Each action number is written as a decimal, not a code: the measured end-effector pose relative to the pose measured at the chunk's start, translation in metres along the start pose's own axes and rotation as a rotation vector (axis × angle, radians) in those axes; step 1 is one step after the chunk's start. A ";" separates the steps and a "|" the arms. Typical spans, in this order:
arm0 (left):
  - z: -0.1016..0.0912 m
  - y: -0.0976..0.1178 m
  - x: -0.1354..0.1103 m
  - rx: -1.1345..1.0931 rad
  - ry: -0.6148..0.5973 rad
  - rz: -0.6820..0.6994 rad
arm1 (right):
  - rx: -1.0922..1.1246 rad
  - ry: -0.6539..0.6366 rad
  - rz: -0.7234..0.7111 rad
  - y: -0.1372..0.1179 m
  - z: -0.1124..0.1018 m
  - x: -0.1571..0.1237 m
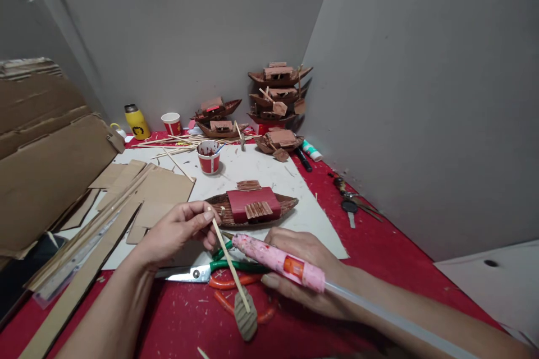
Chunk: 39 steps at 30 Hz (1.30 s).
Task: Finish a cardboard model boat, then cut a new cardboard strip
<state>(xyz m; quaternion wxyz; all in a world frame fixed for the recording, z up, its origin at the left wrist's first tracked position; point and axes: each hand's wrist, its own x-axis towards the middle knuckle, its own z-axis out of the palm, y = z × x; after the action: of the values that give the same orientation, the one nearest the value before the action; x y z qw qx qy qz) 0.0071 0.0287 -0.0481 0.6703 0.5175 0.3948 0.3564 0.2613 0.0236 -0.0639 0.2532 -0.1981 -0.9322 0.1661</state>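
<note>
My left hand (179, 231) pinches the upper end of a small model paddle (229, 261), a pale wooden stick whose lower end lies on an oval grey-brown corrugated blade. In my right hand (309, 269) is a pink, stained glue gun (280, 259), with a long translucent glue stick (370, 304) trailing from its rear. Its tip points left, close to the paddle's stick. Just beyond both hands stands a brown model boat (288, 206) with a red canopy. Below them lie scissors (189, 273) with green handles, and orange-red handles (225, 302) partly hidden by the paddle.
Cardboard sheets (54, 179) and strips (88, 269) fill the left side. A paint cup (209, 161) stands past the boat. Finished-looking model boats (280, 137) are stacked at the back, near a yellow bottle (137, 123) and thin sticks (185, 148). Keys (349, 206) lie by the right wall.
</note>
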 end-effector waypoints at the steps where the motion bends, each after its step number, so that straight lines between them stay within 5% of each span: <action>1: 0.000 0.000 0.000 -0.006 0.004 0.000 | 0.013 -0.004 -0.007 -0.001 -0.001 0.001; 12: 0.004 0.001 -0.001 -0.045 0.098 -0.013 | 0.055 0.018 -0.034 -0.002 -0.002 0.003; 33: 0.004 0.004 -0.003 -0.021 0.080 -0.005 | -0.008 0.067 0.037 -0.003 0.001 -0.002; 39: 0.003 0.005 -0.002 -0.002 0.096 -0.012 | 0.236 0.021 0.127 -0.005 -0.007 0.003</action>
<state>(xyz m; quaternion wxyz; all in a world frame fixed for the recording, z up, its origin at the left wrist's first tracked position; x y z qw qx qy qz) 0.0085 0.0272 -0.0429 0.6532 0.4967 0.4293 0.3772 0.2610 0.0220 -0.0542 0.2733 -0.2272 -0.8892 0.2882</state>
